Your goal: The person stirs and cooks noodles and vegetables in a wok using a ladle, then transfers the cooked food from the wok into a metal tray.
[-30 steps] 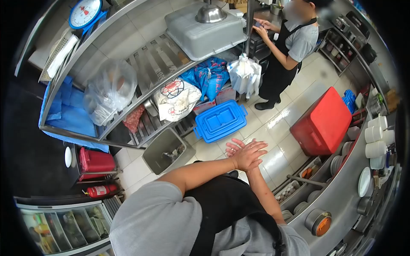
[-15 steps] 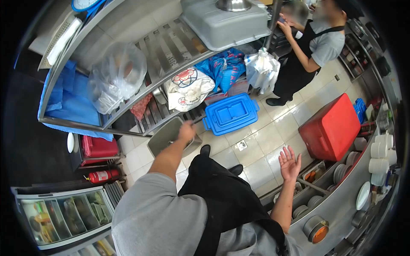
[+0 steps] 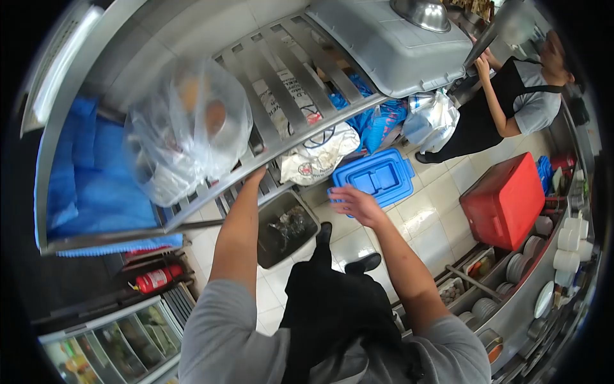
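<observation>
My left hand [image 3: 256, 174] reaches in under the edge of the slatted metal shelf [image 3: 281, 144]; the shelf hides its fingers. A white printed sack [image 3: 320, 157] lies just to its right on the lower rack. Below that hand stands a grey bin [image 3: 288, 230] with dark, crumpled plastic inside. My right hand [image 3: 355, 203] is held out with its fingers apart and nothing in it. It appears in front of the near edge of a blue lidded tub [image 3: 377, 174] on the floor; contact cannot be made out.
On the shelf sit a clear plastic bag [image 3: 192, 128] of rounded items and an upturned grey tub [image 3: 396, 51]. A co-worker in a black apron [image 3: 473, 121] stands at the far right. A red box [image 3: 502, 201] is beside the counter; a fire extinguisher [image 3: 155, 279] lies left.
My left hand has moved from above the bin to beneath the shelf edge. My right hand has swung left toward the blue tub. My view has shifted closer to the shelf.
</observation>
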`<state>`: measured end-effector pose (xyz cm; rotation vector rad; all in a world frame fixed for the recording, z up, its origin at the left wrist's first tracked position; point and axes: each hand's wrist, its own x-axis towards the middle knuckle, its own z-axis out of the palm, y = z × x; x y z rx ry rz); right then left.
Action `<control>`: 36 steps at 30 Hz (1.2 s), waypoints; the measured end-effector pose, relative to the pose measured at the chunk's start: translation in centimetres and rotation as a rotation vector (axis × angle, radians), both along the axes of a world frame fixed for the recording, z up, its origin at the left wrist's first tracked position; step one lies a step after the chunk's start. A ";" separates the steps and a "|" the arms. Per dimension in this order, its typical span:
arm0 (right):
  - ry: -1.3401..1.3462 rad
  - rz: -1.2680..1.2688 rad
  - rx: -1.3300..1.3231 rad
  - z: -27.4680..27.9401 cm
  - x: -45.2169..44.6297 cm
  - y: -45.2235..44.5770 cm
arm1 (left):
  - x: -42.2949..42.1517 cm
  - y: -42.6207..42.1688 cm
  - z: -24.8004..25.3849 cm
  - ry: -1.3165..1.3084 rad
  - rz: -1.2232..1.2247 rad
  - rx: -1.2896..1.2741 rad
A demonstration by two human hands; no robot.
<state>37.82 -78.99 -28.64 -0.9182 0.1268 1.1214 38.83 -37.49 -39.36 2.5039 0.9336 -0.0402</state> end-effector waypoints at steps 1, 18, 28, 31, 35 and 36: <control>-0.052 0.044 0.022 -2.3 1.4 4.5 | -0.3 0.7 -0.9 0.015 0.001 0.022; -1.180 -0.213 -0.475 -6.2 10.6 32.9 | -4.5 7.3 -1.5 -0.111 0.090 -0.125; -1.157 -0.315 -0.399 -4.6 13.0 32.9 | -4.0 8.3 -2.0 -0.149 0.092 -0.128; -1.051 -0.393 -0.492 -4.4 14.8 33.0 | -3.6 8.4 -1.6 -0.161 0.091 -0.127; -1.042 -0.766 -0.306 -4.3 15.2 31.1 | -3.3 8.7 -1.4 -0.179 0.093 -0.141; -1.335 -0.655 -0.495 -4.6 15.1 28.8 | -3.3 8.8 -1.4 -0.185 0.097 -0.143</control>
